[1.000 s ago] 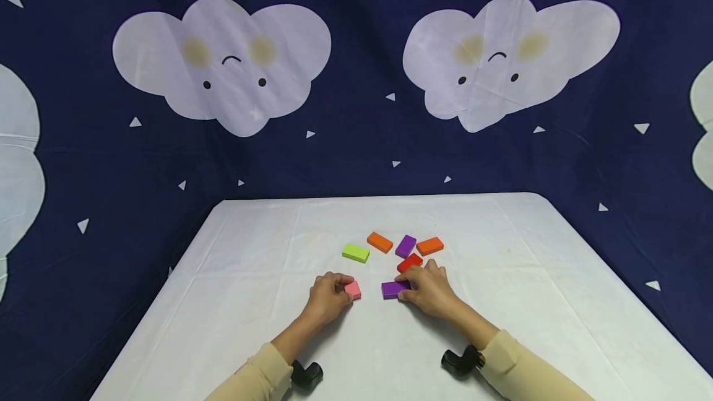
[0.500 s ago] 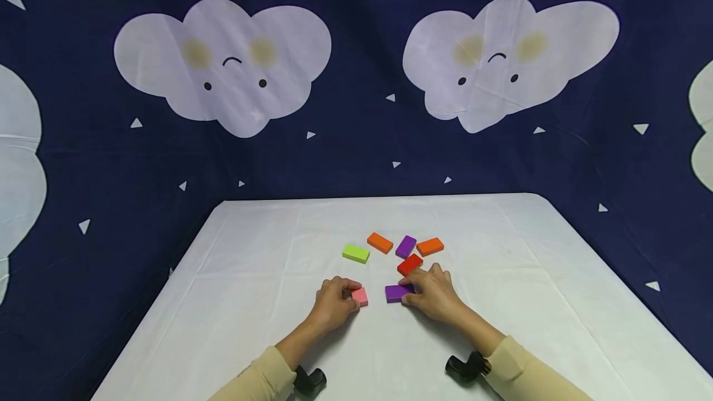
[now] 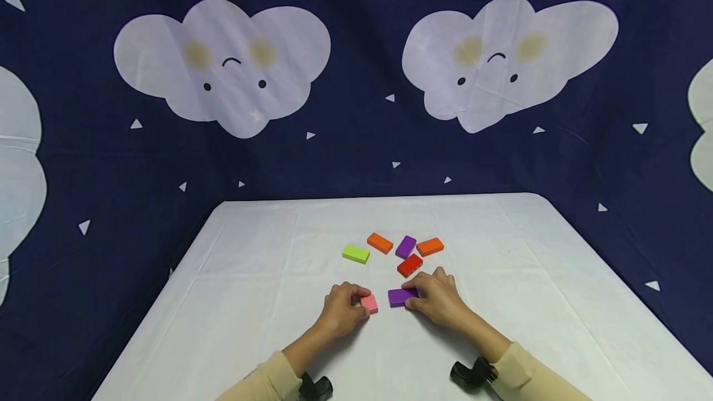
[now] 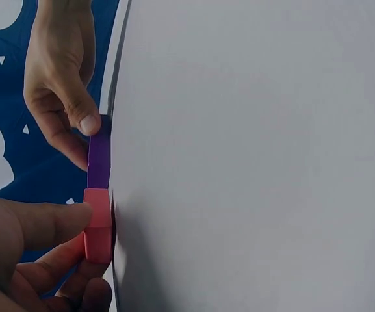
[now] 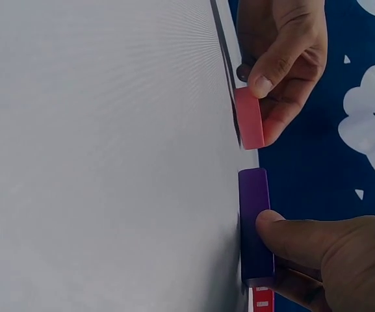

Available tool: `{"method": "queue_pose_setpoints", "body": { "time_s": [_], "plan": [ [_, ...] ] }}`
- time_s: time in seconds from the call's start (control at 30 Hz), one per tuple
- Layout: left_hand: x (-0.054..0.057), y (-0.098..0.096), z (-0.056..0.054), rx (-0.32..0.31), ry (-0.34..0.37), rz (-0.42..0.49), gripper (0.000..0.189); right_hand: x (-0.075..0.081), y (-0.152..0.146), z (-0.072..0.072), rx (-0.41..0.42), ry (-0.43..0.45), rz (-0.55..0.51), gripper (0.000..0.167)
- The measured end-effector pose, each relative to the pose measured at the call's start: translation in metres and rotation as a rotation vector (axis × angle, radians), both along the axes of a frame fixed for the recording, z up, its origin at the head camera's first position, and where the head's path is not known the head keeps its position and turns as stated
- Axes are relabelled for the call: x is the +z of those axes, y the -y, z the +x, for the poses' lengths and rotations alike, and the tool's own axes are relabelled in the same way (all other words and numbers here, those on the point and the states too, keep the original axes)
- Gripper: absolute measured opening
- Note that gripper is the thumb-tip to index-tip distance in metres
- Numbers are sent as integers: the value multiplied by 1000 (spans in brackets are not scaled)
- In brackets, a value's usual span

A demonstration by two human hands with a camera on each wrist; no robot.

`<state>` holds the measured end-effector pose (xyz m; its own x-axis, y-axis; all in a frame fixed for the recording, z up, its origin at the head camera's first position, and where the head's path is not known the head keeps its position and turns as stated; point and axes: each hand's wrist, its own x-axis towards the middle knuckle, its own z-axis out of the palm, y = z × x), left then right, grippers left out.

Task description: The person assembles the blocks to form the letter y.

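Observation:
Between thumb and fingers, my left hand (image 3: pixel 342 310) pinches a pink block (image 3: pixel 370 304) on the white tabletop; part of the block is covered by the fingers. To its right, a purple block (image 3: pixel 399 297) is pinched at its right end by my right hand (image 3: pixel 442 299). A small gap separates the two blocks in the head view. In the right wrist view the pink block (image 5: pixel 249 118) and the purple block (image 5: pixel 255 224) stand roughly in line, apart. The left wrist view shows the purple block (image 4: pixel 99 153) behind the pink one (image 4: pixel 98 225).
Beyond the hands lie a red block (image 3: pixel 410 265), a lime green block (image 3: pixel 355 254), another purple block (image 3: pixel 406 247) and two orange blocks (image 3: pixel 380 242). A white cloth covers the table (image 3: pixel 250 252). Behind its far edge hangs a dark blue curtain (image 3: pixel 356 159) with clouds.
My left hand has moved right and nearer the body with the pink block. My right hand has slid the purple block slightly right and nearer too. The gap between them has narrowed.

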<state>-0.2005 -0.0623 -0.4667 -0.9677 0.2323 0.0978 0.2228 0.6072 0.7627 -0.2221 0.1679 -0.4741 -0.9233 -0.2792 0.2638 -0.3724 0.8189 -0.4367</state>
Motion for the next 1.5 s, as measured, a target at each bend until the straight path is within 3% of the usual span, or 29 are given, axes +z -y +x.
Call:
{"method": "queue_pose_setpoints", "body": {
  "time_s": [1.07, 1.5],
  "plan": [
    [-4, -19, 23, 10, -3, 19, 32, -2, -15, 11, 111, 48, -26, 27],
    [-4, -25, 29, 26, -36, 26, 32, 0, -25, 8, 234, 67, -25, 26]
  ]
}}
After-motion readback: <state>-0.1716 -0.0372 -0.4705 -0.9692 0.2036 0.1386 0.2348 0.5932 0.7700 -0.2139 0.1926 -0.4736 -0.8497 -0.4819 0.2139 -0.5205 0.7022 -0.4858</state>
